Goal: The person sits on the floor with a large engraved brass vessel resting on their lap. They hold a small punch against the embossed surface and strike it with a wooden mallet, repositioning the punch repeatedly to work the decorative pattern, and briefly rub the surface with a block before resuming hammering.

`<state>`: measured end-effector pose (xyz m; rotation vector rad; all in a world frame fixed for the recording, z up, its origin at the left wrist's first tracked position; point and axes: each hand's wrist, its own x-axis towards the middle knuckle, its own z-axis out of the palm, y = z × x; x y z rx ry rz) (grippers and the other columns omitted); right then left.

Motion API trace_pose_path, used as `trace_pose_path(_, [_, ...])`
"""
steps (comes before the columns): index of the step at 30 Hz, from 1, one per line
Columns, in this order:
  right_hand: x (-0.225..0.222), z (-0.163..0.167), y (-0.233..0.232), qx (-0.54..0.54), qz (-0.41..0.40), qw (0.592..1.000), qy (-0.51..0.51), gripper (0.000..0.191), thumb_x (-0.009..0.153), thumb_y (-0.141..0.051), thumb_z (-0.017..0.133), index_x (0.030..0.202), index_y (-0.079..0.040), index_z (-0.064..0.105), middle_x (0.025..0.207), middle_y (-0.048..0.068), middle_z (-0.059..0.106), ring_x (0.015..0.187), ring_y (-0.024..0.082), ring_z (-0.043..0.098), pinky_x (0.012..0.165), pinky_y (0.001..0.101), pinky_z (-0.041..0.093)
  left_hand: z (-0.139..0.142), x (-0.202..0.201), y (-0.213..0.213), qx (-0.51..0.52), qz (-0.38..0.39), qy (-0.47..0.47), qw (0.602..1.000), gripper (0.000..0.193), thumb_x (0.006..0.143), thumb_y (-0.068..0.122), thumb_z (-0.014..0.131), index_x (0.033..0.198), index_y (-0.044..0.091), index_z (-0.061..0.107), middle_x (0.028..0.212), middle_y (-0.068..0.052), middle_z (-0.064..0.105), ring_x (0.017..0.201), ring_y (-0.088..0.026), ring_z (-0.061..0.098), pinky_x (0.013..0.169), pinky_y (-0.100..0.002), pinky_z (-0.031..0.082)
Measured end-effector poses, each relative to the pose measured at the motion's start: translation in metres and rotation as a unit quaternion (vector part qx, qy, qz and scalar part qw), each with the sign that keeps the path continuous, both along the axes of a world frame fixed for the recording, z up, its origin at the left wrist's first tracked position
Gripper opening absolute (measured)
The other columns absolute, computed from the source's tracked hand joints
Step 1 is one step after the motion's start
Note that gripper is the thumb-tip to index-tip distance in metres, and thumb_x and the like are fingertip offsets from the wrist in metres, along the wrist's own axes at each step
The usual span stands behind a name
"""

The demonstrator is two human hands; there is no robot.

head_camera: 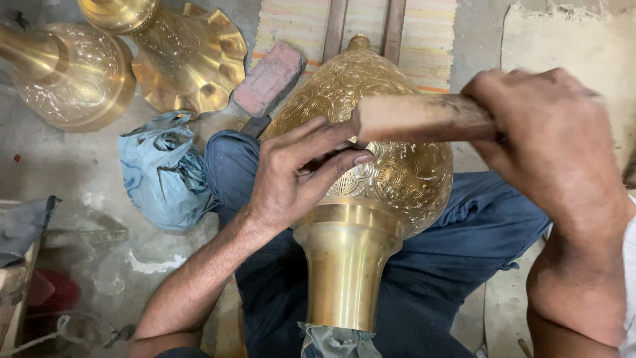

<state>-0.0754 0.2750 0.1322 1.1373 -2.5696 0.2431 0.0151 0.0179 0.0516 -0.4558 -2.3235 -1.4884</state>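
A big brass vase (371,166) lay across the person's lap, its round carved belly pointing away and its smooth neck coming toward the camera. There was little free room around it. A brick (268,77) sat just past the belly on the left, and a striped mat (298,23) with two wooden bars (334,26) lay beyond the top. A blue bag (162,169) was bunched up beside the left knee. Two more brass pieces, a wavy-edged one (192,63) and a round one (69,76), stood at the far left, well apart from the vase.

The floor (79,199) was grey, stained concrete. The legs wore blue trousers (464,238).

The left hand (295,176) rested on the vase's belly, its fingers pinched together around something too small to make out. The right hand (553,139) was wrapped tight around a wooden handle (424,118). The handle's blunt end hung just above the left fingers, over the middle of the belly.
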Motion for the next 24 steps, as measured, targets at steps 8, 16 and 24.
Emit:
trace_pose_path(8, [0.002, -0.002, 0.003, 0.016, -0.002, 1.000, 0.007, 0.036, 0.072, -0.004, 0.086, 0.103, -0.003, 0.069, 0.087, 0.016, 0.070, 0.080, 0.033, 0.070, 0.073, 0.0421, 0.058, -0.001, 0.001, -0.001, 0.023, -0.017, -0.020, 0.999, 0.037, 0.099, 0.009, 0.081, 0.133, 0.005, 0.067, 0.103, -0.005, 0.071, 0.087, -0.010, 0.074, 0.068, -0.024, 0.062])
trace_pose_path(16, [-0.001, -0.019, 0.007, -0.164, 0.002, 0.971, -0.174, 0.033, 0.087, -0.003, 0.078, 0.114, 0.003, 0.060, 0.095, 0.016, 0.069, 0.089, 0.025, 0.072, 0.072, 0.0348, 0.057, -0.008, 0.003, 0.000, 0.031, 0.008, 0.005, 0.999, 0.038, 0.095, 0.006, 0.082, 0.131, 0.002, 0.069, 0.103, -0.007, 0.074, 0.088, -0.013, 0.074, 0.070, -0.025, 0.061])
trace_pose_path(24, [0.000, -0.008, -0.006, -0.060, 0.021, 0.997, -0.039, 0.039, 0.080, -0.003, 0.085, 0.117, -0.003, 0.070, 0.092, 0.011, 0.069, 0.085, 0.026, 0.069, 0.075, 0.0402, 0.052, -0.017, 0.019, 0.016, 0.043, 0.081, 0.028, 0.995, 0.036, 0.093, 0.002, 0.084, 0.125, 0.001, 0.068, 0.105, -0.011, 0.075, 0.094, -0.016, 0.079, 0.079, -0.026, 0.067])
